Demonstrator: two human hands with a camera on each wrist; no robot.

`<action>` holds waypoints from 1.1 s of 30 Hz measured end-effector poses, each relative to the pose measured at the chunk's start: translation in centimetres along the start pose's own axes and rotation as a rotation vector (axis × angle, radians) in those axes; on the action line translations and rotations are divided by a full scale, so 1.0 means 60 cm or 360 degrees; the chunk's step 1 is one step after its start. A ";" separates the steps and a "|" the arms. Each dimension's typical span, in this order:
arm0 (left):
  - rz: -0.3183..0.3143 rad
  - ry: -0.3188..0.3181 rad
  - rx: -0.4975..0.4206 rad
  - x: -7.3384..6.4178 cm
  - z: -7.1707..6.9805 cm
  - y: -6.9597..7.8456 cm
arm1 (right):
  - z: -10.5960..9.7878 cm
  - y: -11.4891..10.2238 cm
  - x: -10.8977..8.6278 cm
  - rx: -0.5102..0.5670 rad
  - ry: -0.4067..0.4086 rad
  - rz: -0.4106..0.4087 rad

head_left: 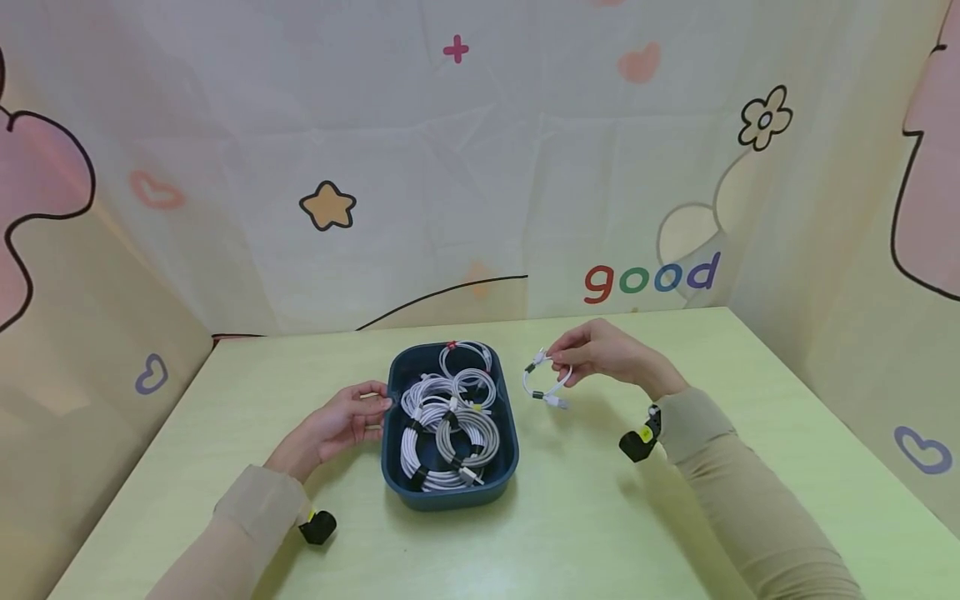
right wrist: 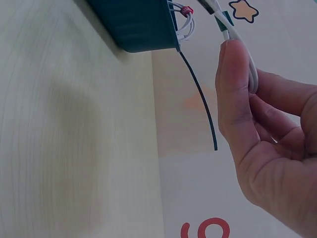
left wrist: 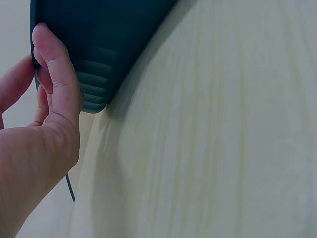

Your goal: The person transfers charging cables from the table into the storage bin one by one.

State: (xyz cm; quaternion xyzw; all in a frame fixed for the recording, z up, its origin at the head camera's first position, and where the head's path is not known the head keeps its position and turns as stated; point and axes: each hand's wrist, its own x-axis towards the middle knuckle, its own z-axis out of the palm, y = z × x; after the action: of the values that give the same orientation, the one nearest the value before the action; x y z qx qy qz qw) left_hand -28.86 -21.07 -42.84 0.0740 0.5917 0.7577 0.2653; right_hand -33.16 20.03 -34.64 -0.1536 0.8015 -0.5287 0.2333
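Note:
A dark blue-green plastic bin [head_left: 450,501] stands on the table, filled with several coiled cables [head_left: 468,437], mostly white, one greyish. At its left side, my left hand [head_left: 347,421] holds the rim, with the thumb against the outer wall [left wrist: 94,54] in the left wrist view. My right hand [head_left: 600,354] is raised to the right of the bin. Between thumb and fingers it pinches a short white USB cable [head_left: 527,383], bent into a loop with dark bands on it. In the right wrist view this cable [right wrist: 242,44] emerges above the thumb.
The pale yellow-green table [head_left: 600,517] meets a printed cloth backdrop [head_left: 435,167] behind and at both sides. One coil in the bin has a red tie [head_left: 452,344]. A black wrist camera [head_left: 637,446] hangs by the right sleeve, another [head_left: 318,527] by the left.

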 end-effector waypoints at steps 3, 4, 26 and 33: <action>0.0001 -0.0009 0.0006 0.000 -0.001 0.000 | 0.004 -0.004 0.006 -0.0016 0.0002 0.0000; 0.0002 -0.0013 0.0005 0.000 -0.001 0.000 | 0.006 -0.005 0.008 -0.0020 -0.0001 -0.0005; 0.0001 -0.0023 -0.0011 0.002 -0.003 0.001 | 0.058 -0.036 0.039 0.0046 -0.0113 -0.0068; -0.0003 -0.0015 -0.0013 0.001 -0.003 0.001 | 0.076 -0.046 0.045 0.0055 -0.0140 -0.0074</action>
State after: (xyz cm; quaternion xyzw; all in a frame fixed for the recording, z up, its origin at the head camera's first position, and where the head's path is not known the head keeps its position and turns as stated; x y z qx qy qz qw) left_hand -28.99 -21.22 -42.84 0.0759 0.5875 0.7594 0.2691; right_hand -33.03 14.08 -34.21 -0.1913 0.7774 -0.5406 0.2586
